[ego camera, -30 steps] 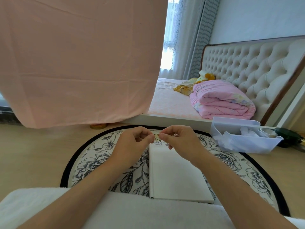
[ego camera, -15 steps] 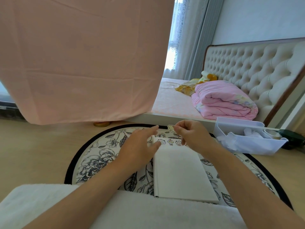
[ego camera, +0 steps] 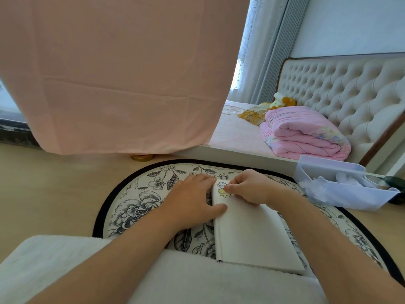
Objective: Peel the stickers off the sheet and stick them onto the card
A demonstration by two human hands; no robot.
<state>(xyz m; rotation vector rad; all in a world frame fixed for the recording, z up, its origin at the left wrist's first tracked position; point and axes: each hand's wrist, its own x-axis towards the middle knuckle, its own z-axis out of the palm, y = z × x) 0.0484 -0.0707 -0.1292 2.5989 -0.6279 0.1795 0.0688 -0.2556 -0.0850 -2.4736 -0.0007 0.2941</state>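
A white card [ego camera: 252, 233] lies on a round floral rug [ego camera: 140, 194] in front of me. My left hand [ego camera: 192, 200] rests flat on the card's left edge, thumb on the paper. My right hand [ego camera: 249, 187], fingers curled, holds a small yellow sticker [ego camera: 222, 192] down on the card's far left corner with its fingertips. Just above it on the card sits another small pale sticker [ego camera: 221, 184]. The sticker sheet is hidden from view.
A white fluffy cloth [ego camera: 175, 279] covers my lap and overlaps the card's near edge. To the right stands a clear plastic bin [ego camera: 341, 185], partly on the rug. A bed with a folded pink quilt [ego camera: 306, 132] is behind, and a pink cloth [ego camera: 120, 73] hangs at left.
Both hands came down from in front of me to the card. The left hand let go and flattened on the card's edge; the right hand carried the sticker to the far corner.
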